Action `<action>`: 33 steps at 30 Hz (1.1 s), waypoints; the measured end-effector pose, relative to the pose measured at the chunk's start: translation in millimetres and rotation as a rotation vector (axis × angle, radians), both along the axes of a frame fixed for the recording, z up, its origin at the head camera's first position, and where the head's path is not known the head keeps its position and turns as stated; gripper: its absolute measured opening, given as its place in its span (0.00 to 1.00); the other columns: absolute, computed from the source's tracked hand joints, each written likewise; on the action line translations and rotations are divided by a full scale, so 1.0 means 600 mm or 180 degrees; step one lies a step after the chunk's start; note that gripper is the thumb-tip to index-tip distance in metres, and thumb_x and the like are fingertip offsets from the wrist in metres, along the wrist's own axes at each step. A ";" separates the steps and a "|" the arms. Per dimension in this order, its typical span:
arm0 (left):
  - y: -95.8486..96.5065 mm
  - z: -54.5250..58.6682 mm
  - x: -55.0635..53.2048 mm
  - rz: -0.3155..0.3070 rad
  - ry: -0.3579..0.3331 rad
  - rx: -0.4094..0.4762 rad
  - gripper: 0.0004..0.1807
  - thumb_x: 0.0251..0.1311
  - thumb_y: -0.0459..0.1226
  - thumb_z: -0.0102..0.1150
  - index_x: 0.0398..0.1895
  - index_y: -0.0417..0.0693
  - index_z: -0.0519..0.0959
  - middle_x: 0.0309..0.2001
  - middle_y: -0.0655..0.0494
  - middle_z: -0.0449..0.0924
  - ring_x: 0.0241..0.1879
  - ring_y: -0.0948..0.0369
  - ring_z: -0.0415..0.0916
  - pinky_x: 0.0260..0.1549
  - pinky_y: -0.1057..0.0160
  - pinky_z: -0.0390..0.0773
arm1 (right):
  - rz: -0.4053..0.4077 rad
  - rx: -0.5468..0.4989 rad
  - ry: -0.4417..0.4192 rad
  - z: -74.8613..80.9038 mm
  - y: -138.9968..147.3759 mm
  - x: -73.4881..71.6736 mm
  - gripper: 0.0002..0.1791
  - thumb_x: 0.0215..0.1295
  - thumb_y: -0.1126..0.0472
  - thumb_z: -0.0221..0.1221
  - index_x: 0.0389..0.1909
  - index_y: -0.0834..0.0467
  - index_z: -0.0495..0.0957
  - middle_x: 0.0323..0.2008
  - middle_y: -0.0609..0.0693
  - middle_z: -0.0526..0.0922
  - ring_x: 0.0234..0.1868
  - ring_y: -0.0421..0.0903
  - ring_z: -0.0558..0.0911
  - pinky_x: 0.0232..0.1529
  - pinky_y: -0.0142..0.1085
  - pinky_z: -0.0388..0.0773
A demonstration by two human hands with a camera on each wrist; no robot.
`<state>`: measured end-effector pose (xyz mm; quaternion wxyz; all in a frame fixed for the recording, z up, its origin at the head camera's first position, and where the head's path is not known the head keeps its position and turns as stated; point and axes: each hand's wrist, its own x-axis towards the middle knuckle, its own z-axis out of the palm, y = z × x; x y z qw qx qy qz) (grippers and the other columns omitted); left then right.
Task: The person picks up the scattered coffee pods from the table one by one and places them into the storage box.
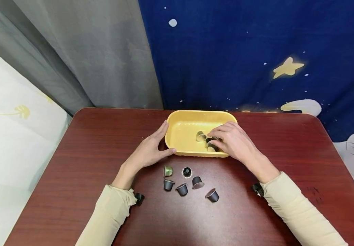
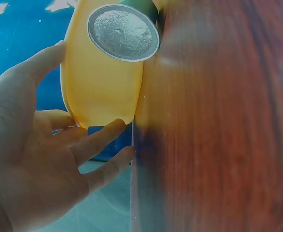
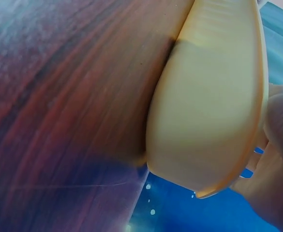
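Note:
A yellow plastic tray (image 1: 183, 153) stands near the table's back edge. My left hand (image 1: 149, 148) rests against its left end, thumb at the front corner and fingers spread along the side. Inside the tray, my right hand (image 1: 232, 140) pinches a dark coffee capsule (image 1: 215, 138) between thumb and fingers, partly hidden by them. More capsules lie around those fingertips, one (image 1: 200, 136) a little to the left. In front of the tray lie a green capsule (image 1: 168, 171), an upturned black capsule (image 1: 187, 172) and several dark capsules (image 1: 182, 189).
The dark red wooden table (image 1: 103, 143) runs up to a grey curtain (image 1: 112, 68) and a blue curtain (image 1: 226, 51) with stars. In the left wrist view, a capsule's foil lid (image 2: 123, 33) overlaps the tray. The right wrist view shows the tray's outer wall (image 3: 204, 106).

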<state>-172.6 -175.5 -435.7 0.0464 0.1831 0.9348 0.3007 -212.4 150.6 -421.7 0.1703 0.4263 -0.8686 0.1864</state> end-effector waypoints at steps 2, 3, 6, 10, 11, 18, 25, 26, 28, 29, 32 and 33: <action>0.001 -0.001 0.001 -0.0002 0.0011 0.0008 0.54 0.59 0.66 0.57 0.81 0.56 0.44 0.80 0.64 0.39 0.75 0.59 0.51 0.68 0.47 0.61 | 0.0004 -0.0017 0.0008 0.002 0.003 0.003 0.14 0.56 0.56 0.72 0.42 0.55 0.88 0.41 0.48 0.88 0.46 0.49 0.83 0.57 0.50 0.70; 0.001 -0.002 0.001 0.0001 0.0015 0.0014 0.54 0.59 0.66 0.57 0.81 0.56 0.44 0.80 0.63 0.39 0.75 0.59 0.51 0.68 0.47 0.61 | -0.0002 -0.0017 0.0010 0.002 0.004 0.005 0.14 0.55 0.55 0.72 0.42 0.55 0.88 0.41 0.48 0.88 0.46 0.49 0.83 0.57 0.50 0.70; 0.000 -0.001 0.002 0.0010 0.0037 0.0028 0.54 0.59 0.66 0.58 0.81 0.57 0.45 0.80 0.60 0.42 0.75 0.57 0.52 0.67 0.46 0.62 | -0.0004 -0.0012 0.0004 0.004 0.005 0.009 0.16 0.55 0.53 0.72 0.43 0.56 0.87 0.42 0.47 0.87 0.47 0.49 0.83 0.58 0.50 0.70; -0.001 0.000 0.003 0.0011 0.0053 0.0059 0.54 0.59 0.64 0.60 0.81 0.57 0.45 0.80 0.59 0.43 0.74 0.56 0.53 0.67 0.45 0.62 | -0.0002 -0.0016 0.0002 0.006 0.007 0.015 0.17 0.55 0.52 0.72 0.43 0.56 0.87 0.43 0.47 0.87 0.47 0.49 0.83 0.58 0.47 0.69; -0.001 0.000 0.003 0.0008 0.0067 0.0066 0.54 0.59 0.63 0.60 0.81 0.57 0.46 0.80 0.58 0.44 0.74 0.56 0.53 0.67 0.45 0.62 | -0.0002 -0.0022 0.0004 0.006 0.008 0.016 0.18 0.55 0.52 0.72 0.44 0.56 0.87 0.43 0.47 0.87 0.47 0.49 0.83 0.58 0.47 0.69; 0.000 -0.003 0.002 -0.0006 0.0141 0.0089 0.53 0.59 0.63 0.61 0.81 0.56 0.47 0.80 0.58 0.45 0.73 0.55 0.56 0.66 0.45 0.64 | -0.0023 -0.0002 -0.0023 0.010 0.010 0.026 0.19 0.54 0.52 0.72 0.46 0.55 0.87 0.44 0.48 0.86 0.49 0.49 0.82 0.60 0.50 0.68; 0.001 -0.003 0.000 -0.0002 0.0135 0.0086 0.53 0.58 0.64 0.60 0.80 0.55 0.49 0.80 0.57 0.45 0.73 0.55 0.55 0.66 0.47 0.63 | -0.0026 -0.0006 -0.0049 0.018 0.012 0.039 0.19 0.58 0.50 0.70 0.48 0.55 0.86 0.46 0.48 0.86 0.51 0.49 0.81 0.62 0.52 0.66; 0.001 -0.003 0.000 -0.0003 0.0131 0.0084 0.53 0.58 0.64 0.60 0.80 0.55 0.49 0.80 0.57 0.45 0.74 0.55 0.55 0.66 0.47 0.63 | -0.0027 -0.0008 -0.0055 0.019 0.012 0.041 0.19 0.58 0.50 0.69 0.48 0.54 0.86 0.46 0.48 0.86 0.51 0.49 0.81 0.62 0.52 0.66; 0.001 -0.002 0.000 0.0001 0.0132 0.0079 0.53 0.58 0.64 0.60 0.80 0.54 0.50 0.80 0.58 0.45 0.74 0.55 0.55 0.66 0.46 0.64 | -0.0020 -0.0015 -0.0059 0.021 0.012 0.044 0.18 0.59 0.50 0.69 0.48 0.54 0.86 0.46 0.48 0.86 0.51 0.49 0.81 0.62 0.53 0.67; 0.001 -0.001 0.001 0.0001 0.0131 0.0083 0.53 0.58 0.64 0.60 0.80 0.54 0.50 0.80 0.57 0.45 0.73 0.54 0.56 0.66 0.46 0.64 | -0.0014 -0.0021 -0.0061 0.021 0.012 0.046 0.18 0.59 0.51 0.69 0.48 0.54 0.86 0.47 0.48 0.85 0.51 0.49 0.80 0.62 0.53 0.67; 0.001 0.000 0.001 0.0009 0.0123 0.0072 0.52 0.58 0.64 0.60 0.80 0.53 0.51 0.80 0.58 0.45 0.73 0.54 0.56 0.66 0.45 0.64 | 0.0014 -0.0014 -0.0053 0.025 0.013 0.050 0.19 0.59 0.51 0.68 0.49 0.55 0.86 0.47 0.48 0.85 0.52 0.48 0.81 0.62 0.50 0.67; 0.001 0.000 0.001 0.0008 0.0118 0.0069 0.52 0.58 0.64 0.60 0.80 0.53 0.51 0.80 0.59 0.45 0.73 0.54 0.56 0.65 0.45 0.64 | 0.0030 -0.0006 -0.0040 0.026 0.014 0.052 0.19 0.60 0.51 0.68 0.49 0.55 0.86 0.48 0.49 0.85 0.52 0.49 0.81 0.61 0.49 0.68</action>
